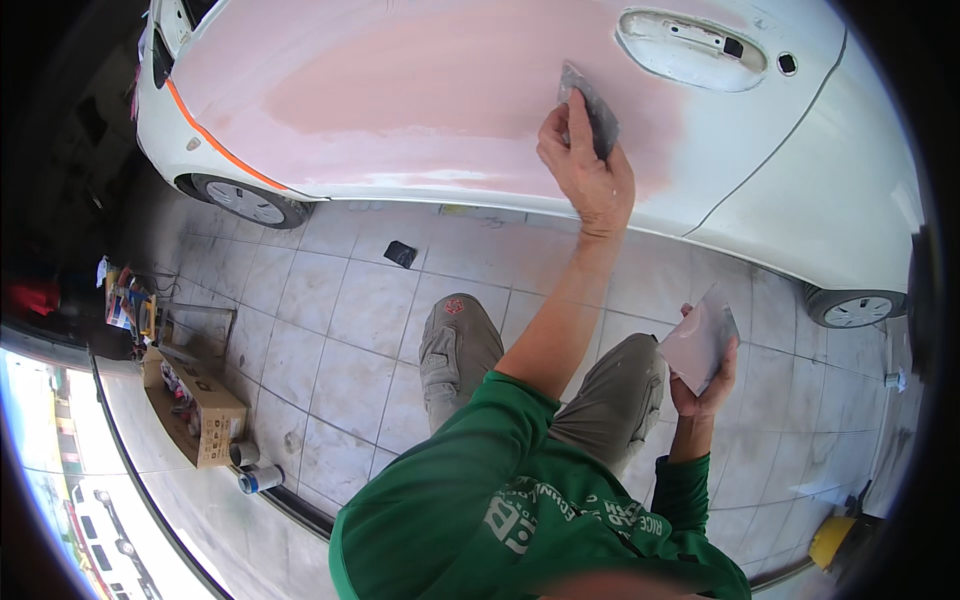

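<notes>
My left hand (592,168) is closed round a thin, dark grey putty spreader (600,118), held against or just off the car door (430,110); the exact contact cannot be told. Pink filler covers much of the white door in smooth patches, below and left of the door handle recess (690,50). To the lower right, in front of my right knee, my right hand (705,395) grips a flat, four-cornered plate (703,340) by its lower edge. Its face is pinkish grey. The fingers behind it are partly hidden.
A small black piece (400,254) lies on the tiled floor (345,370) below the door. At left stand an open cardboard box (218,420), a can (261,479) and a small rack (205,325). Car wheels (250,200) flank the work area. Something yellow (831,541) sits at lower right.
</notes>
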Available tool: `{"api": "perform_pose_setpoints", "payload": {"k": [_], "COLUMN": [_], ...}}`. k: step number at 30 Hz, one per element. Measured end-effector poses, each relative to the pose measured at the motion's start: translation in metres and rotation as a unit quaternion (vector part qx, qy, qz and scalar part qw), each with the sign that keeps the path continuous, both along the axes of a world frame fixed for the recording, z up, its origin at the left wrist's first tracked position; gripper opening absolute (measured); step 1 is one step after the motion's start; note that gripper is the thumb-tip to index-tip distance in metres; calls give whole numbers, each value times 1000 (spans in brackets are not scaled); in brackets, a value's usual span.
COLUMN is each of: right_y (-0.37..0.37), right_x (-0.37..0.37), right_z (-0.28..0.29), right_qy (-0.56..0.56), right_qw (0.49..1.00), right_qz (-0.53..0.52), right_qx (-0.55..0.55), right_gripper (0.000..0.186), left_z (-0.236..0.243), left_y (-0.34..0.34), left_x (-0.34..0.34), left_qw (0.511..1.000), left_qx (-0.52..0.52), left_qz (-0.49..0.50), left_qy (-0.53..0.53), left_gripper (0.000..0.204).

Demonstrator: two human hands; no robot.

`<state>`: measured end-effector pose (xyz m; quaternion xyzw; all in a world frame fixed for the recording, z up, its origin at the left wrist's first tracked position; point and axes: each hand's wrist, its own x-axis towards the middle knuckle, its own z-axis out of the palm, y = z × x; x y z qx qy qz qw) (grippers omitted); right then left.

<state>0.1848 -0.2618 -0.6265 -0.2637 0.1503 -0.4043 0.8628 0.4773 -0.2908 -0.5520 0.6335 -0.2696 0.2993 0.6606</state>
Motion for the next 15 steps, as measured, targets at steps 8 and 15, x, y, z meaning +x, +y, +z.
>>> {"api": "perform_pose_setpoints", "payload": {"k": [8,15], "right_y": [-8,-29], "right_x": [6,41], "right_z": [-9,-24], "right_qy": [9,-46], "right_qw": [991,993], "right_qz": [-78,44], "right_qx": [110,99], "right_gripper": [55,44], "left_z": [16,-42], "left_y": [16,153], "left_x": [-85,-37], "left_qw": [887,768], "left_qx": [116,346], "left_qz": [-446,-534], "left_qy": [-42,-74], "left_gripper": [44,62]}}
